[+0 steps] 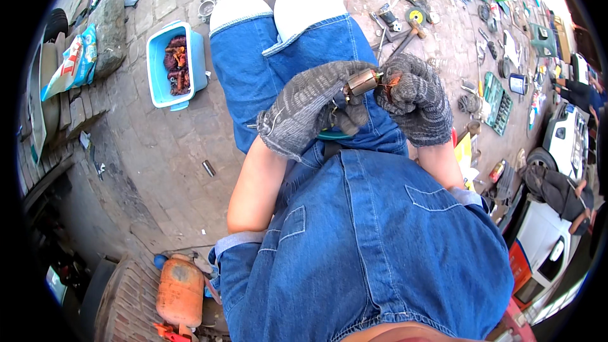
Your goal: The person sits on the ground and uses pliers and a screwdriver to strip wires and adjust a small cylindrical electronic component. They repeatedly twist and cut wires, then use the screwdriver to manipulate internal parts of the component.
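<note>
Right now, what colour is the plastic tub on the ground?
Light blue; the tub shows best in the head view.

We see large red lettering on the blue and white plastic bag (71, 66) at the left. On the dark blue can with a pale label (518, 83) and on the yellow disc (415, 16), any print is too small for us to read.
</note>
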Motion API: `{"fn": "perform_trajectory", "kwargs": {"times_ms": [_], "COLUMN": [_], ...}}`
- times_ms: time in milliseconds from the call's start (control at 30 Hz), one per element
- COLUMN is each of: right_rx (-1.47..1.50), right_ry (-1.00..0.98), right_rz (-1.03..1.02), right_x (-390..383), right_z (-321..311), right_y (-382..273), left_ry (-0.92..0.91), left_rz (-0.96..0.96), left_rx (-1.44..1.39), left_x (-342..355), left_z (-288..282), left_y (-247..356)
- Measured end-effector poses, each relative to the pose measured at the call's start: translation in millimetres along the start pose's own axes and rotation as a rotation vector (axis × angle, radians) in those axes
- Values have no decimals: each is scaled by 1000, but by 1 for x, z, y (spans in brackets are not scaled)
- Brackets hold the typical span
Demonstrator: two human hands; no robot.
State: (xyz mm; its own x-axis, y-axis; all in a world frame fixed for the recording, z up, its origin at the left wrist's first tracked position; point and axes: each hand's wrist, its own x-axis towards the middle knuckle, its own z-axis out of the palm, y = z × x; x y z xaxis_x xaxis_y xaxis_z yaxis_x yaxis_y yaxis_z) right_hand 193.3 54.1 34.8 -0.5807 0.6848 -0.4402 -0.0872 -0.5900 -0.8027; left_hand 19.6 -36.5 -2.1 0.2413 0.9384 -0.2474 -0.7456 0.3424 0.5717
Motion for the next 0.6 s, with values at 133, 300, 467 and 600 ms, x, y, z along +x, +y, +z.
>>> {"fn": "perform_trajectory", "kwargs": {"times_ms": [133, 300, 467, 600], "right_rx": [-199, -477, -963, -1037], "right_ry": [-49, -53, -276, -449], "right_rz": [-18, -160, -603, -871], "right_x": [2, -7, -3, 9], "right_z": [-7, 7, 12, 9], "right_y": [-4, -2, 1, 7], "left_ry": [168, 220, 333, 435], "left_rz": [-23, 78, 195, 310], "left_rx": [78, 331, -61, -100], "left_x": [5, 8, 6, 14], "left_z": [14, 13, 19, 13], "left_y": [2, -3, -14, -26]}}
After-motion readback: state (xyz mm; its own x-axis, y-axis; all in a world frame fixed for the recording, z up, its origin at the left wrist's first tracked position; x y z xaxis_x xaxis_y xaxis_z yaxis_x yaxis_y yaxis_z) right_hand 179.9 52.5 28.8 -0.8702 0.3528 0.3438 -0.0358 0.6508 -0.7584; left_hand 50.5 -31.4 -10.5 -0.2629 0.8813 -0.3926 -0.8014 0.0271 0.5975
